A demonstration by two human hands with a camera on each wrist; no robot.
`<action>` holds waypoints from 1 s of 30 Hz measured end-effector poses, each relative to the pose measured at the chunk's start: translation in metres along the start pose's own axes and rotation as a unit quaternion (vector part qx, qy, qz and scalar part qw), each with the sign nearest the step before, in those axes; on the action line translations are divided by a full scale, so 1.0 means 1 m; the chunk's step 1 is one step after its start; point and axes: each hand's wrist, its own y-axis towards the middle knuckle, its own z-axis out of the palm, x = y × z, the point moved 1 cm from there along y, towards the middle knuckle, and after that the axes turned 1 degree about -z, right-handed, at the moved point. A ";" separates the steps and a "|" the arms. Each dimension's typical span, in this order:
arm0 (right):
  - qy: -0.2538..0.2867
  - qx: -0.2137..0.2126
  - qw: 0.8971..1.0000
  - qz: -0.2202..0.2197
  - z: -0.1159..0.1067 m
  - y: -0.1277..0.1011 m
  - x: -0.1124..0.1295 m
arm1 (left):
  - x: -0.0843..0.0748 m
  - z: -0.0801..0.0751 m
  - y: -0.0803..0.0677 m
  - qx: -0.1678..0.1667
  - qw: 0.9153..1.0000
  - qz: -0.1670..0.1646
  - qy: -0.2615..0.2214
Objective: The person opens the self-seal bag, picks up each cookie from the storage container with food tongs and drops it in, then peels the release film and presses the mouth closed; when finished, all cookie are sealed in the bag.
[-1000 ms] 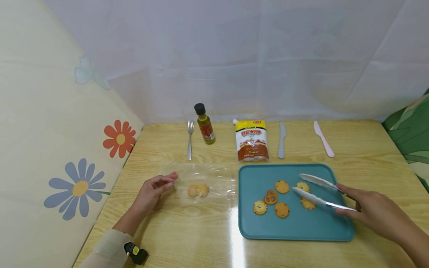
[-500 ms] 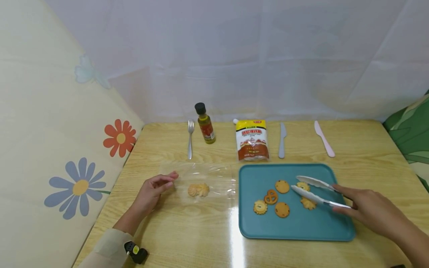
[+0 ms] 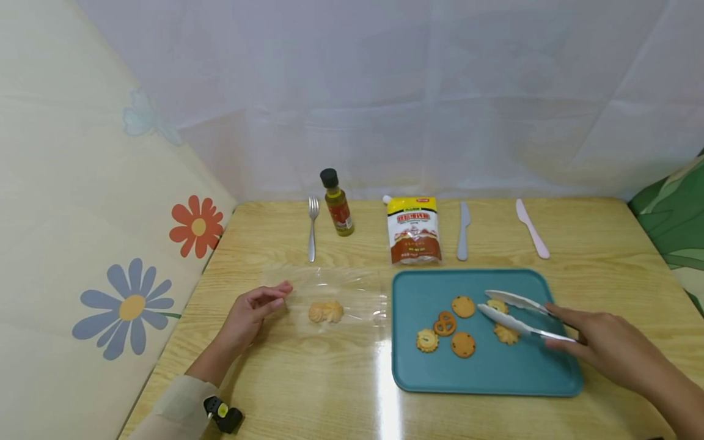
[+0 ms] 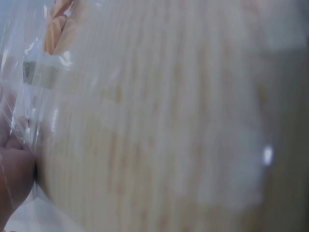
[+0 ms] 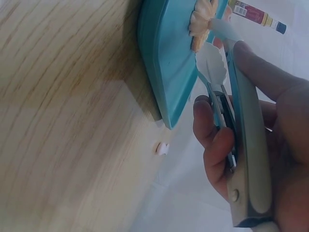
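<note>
My right hand grips metal tongs, their arms spread and tips over the teal tray. Between and behind the tips is a round yellow cookie, partly hidden. A ridged cookie lies just below it. At the left, my left hand pinches the left edge of a clear plastic bag between thumb and fingers. Two swirled cookies lie inside the bag. In the left wrist view the film wraps close around the thumb.
Left on the tray are a pretzel, a fluted cookie and two speckled round cookies. Behind stand an oil bottle and a pouch. A fork, grey knife and pink knife lie alongside.
My right hand and the tongs have shifted slightly left, and the tongs' arms have drawn a little closer together. The left hand and bag stay in place.
</note>
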 end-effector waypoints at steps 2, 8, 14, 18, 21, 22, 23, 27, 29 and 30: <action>0.000 0.000 1.000 0.000 0.000 0.000 0.000 | 0.000 0.000 0.000 0.001 1.000 0.001 -0.003; -0.001 -0.008 1.000 -0.004 -0.002 -0.001 0.001 | 0.000 0.000 0.001 0.004 1.000 0.002 -0.010; 0.001 -0.012 1.000 -0.008 -0.003 -0.001 0.002 | 0.000 0.000 0.001 0.003 1.000 0.001 -0.013; 0.007 -0.014 1.000 -0.009 -0.003 0.000 0.003 | 0.000 0.000 0.001 0.003 1.000 0.001 -0.013; 0.012 -0.014 1.000 -0.014 -0.004 0.001 0.004 | 0.000 0.000 0.001 0.002 1.000 0.001 -0.009; 0.013 -0.015 1.000 -0.016 -0.004 0.001 0.004 | 0.000 0.000 0.001 0.001 1.000 0.001 -0.008; 0.015 -0.016 1.000 -0.017 -0.004 0.001 0.005 | 0.000 0.000 0.001 0.002 1.000 0.001 -0.007; 0.016 -0.024 0.999 -0.028 -0.004 0.004 0.008 | 0.001 0.000 0.001 0.002 1.000 0.002 -0.006; 0.016 -0.027 0.999 -0.032 -0.004 0.005 0.010 | 0.001 0.000 0.001 0.002 1.000 0.002 -0.006; 0.016 -0.027 0.999 -0.034 -0.004 0.006 0.011 | 0.001 0.000 0.001 0.002 1.000 0.002 -0.006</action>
